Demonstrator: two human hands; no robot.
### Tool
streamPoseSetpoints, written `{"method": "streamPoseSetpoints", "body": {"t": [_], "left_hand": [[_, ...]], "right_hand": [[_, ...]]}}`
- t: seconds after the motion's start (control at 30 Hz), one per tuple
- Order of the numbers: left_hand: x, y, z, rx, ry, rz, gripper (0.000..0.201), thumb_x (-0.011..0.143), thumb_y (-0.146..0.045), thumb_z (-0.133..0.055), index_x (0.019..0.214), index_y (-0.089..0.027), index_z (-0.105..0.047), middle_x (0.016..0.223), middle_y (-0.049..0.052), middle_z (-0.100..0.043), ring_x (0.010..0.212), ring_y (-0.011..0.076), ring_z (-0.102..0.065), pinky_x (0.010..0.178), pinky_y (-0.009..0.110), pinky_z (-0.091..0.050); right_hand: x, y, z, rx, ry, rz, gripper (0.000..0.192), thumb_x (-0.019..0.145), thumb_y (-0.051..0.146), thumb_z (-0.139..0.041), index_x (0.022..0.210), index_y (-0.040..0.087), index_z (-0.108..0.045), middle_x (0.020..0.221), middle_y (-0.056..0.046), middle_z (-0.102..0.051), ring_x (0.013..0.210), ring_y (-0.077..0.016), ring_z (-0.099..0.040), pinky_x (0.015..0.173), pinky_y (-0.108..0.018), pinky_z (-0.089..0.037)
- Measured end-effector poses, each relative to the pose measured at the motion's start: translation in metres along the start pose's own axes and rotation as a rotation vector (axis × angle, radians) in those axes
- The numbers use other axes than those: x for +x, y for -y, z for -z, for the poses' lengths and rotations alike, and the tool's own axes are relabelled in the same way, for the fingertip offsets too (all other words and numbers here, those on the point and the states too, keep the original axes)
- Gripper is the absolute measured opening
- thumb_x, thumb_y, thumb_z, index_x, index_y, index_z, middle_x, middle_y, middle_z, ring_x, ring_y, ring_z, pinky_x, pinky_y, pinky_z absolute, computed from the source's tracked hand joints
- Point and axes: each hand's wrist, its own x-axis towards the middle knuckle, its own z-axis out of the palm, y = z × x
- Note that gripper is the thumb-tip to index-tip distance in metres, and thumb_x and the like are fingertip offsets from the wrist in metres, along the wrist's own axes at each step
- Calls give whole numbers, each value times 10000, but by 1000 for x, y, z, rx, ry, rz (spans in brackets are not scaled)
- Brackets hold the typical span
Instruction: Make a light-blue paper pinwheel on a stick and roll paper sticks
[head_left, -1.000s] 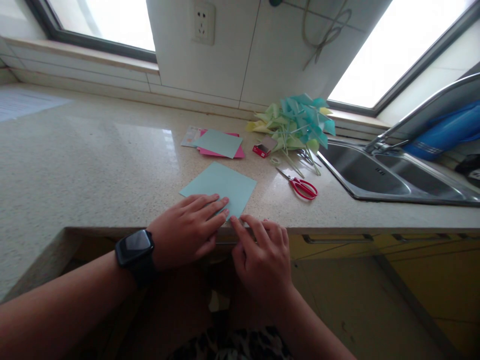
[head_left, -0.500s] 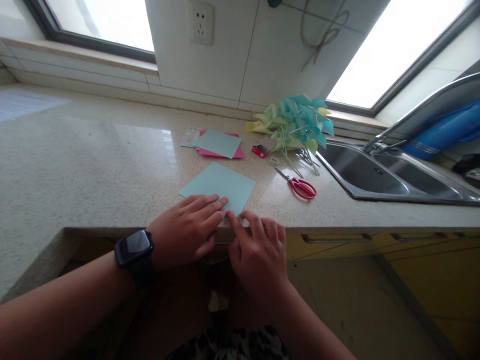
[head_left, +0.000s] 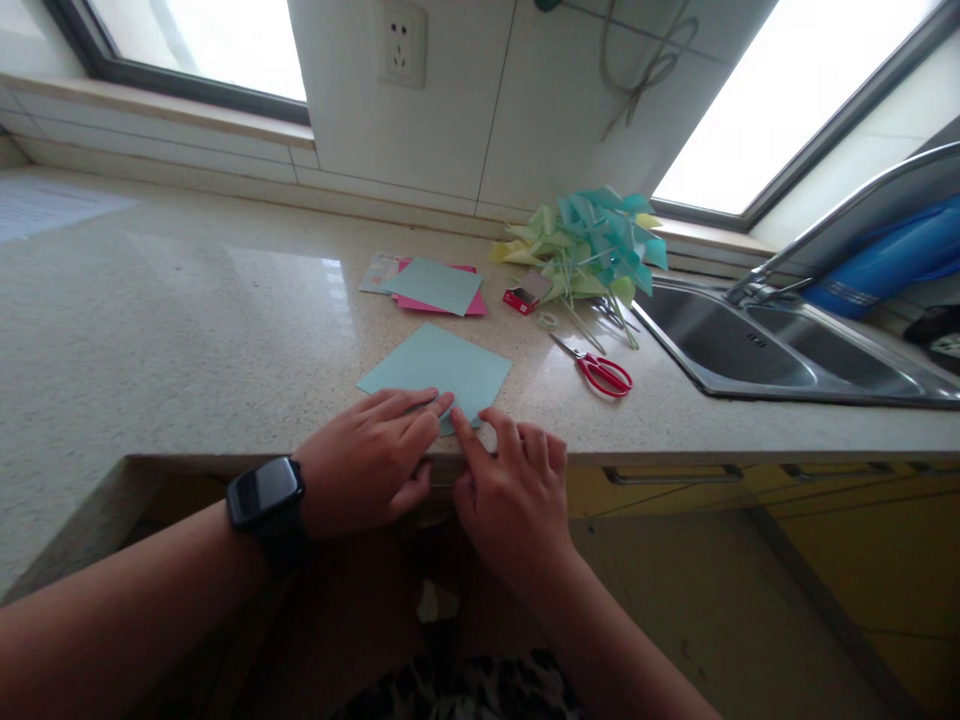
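A light blue square sheet of paper lies on the speckled countertop near its front edge. My left hand, with a black watch on the wrist, rests flat on the sheet's near corner. My right hand is beside it, its index fingertip touching the same corner of the paper. Neither hand lifts the sheet off the counter.
Further back lie a blue and pink paper stack, a small red box, red-handled scissors and a heap of paper pinwheels. A steel sink with a tap is at the right.
My right hand has slid a little left and forward, so its index fingertip now meets the paper's near corner next to my left fingers. The sheet stays put.
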Motion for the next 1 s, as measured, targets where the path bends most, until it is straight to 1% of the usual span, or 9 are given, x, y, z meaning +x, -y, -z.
{"method": "streamPoseSetpoints", "body": {"t": [0.23,0.4,0.53,0.67,0.73,0.83,0.9,1.0], "left_hand": [[-1,0,0,-20,-39,12,455,868,-197,-564,1295,-40,-564,1387,206,-623,1298,325,-566,1085,469,-491],[1,0,0,-35,-49,22,435,863,-199,-573,1274,-58,-559,1359,213,-636,1279,326,-581,1073,469,-501],[-1,1,-1,-78,-72,33,419,869,-199,-570,1262,-62,-520,1336,229,-639,1263,327,-593,1058,472,-508],[-2,3,-2,-143,-108,63,456,868,-222,-586,1276,-60,-462,1305,238,-643,1222,315,-616,1027,459,-527],[-2,4,-2,-152,-100,64,471,873,-221,-582,1296,-64,-445,1306,233,-640,1223,314,-612,1027,462,-525],[-1,3,-1,-152,-52,67,486,875,-219,-579,1324,-79,-458,1322,215,-634,1253,320,-584,1055,482,-501],[0,3,1,-151,-14,71,476,873,-214,-581,1329,-108,-493,1348,192,-622,1281,319,-559,1077,487,-485],[1,2,2,-142,2,62,419,873,-199,-579,1288,-141,-559,1377,174,-606,1313,313,-531,1096,484,-471]], "right_hand": [[4,2,2,-14,49,-14,596,878,255,-590,1466,304,-507,1391,-69,-551,1106,-310,-468,961,-515,-324],[6,2,5,-12,74,-5,628,877,269,-583,1494,307,-470,1407,-74,-531,1105,-310,-465,957,-515,-315],[9,1,6,-1,97,-11,662,862,293,-605,1506,316,-451,1340,-90,-551,1086,-311,-465,938,-504,-316],[11,1,6,10,97,-10,682,865,324,-613,1522,303,-432,1288,-109,-551,1081,-315,-463,937,-497,-315],[12,1,5,17,91,-11,674,874,332,-608,1523,309,-429,1284,-110,-544,1081,-315,-463,934,-498,-315],[12,0,5,35,91,-13,692,860,341,-633,1521,323,-429,1276,-110,-533,1086,-318,-459,925,-494,-319],[13,0,4,47,93,-12,702,854,352,-648,1520,325,-430,1264,-112,-528,1087,-321,-457,925,-491,-320],[13,0,4,55,93,-10,712,852,368,-655,1524,329,-423,1243,-115,-524,1078,-322,-456,928,-492,-321]]}}
